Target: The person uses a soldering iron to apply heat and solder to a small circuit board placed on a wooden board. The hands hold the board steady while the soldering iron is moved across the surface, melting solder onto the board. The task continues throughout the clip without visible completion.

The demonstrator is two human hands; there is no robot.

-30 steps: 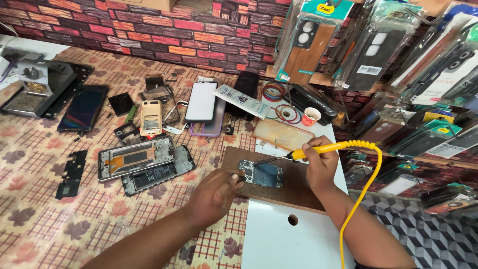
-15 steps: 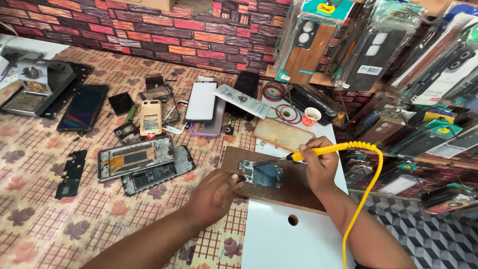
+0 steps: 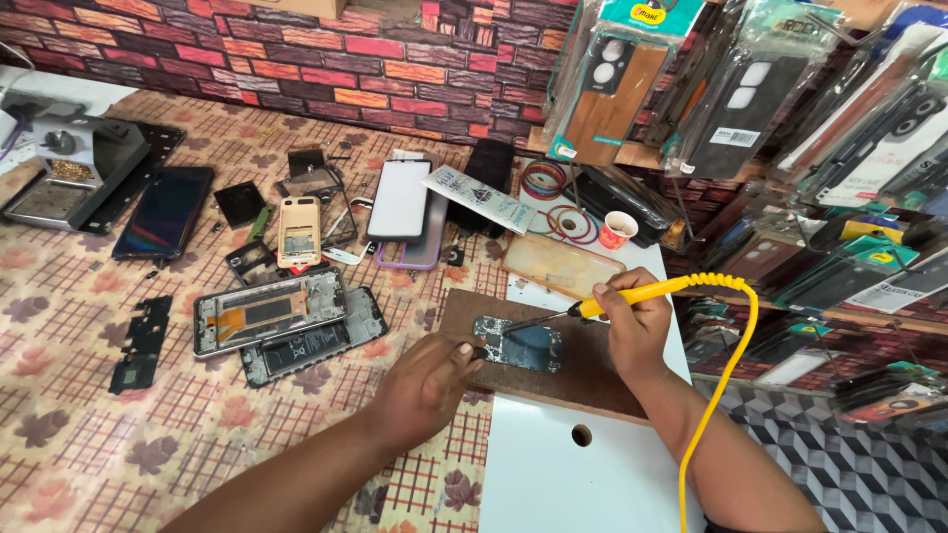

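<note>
Since a second ago almost nothing has shifted: your right hand [image 3: 632, 326] keeps the yellow soldering iron [image 3: 632, 294] at the same slant, and its dark tip has crept only slightly along the small circuit board [image 3: 520, 342]. Your left hand [image 3: 427, 387] has stayed planted at the board's near-left edge. That steadiness suggests you are dwelling on one spot — heat going into a single joint rather than travelling across the board.

Take the brown wooden block [image 3: 583, 370] as your landmark. The circuit board lies flat on its left half, and the iron's tip touches the board near the upper left corner. Your left fingers are curled together, thumb and fingertip pressed against the board's left end to pin it to the block — whether they pinch a small tool there I cannot tell. Your right fingers are wrapped tight round the iron's handle, over the block's right part, with the yellow cord [image 3: 726, 395] looping down past the block's right edge. The stripped phone frame [image 3: 269, 314] lies well left of the block.
</note>
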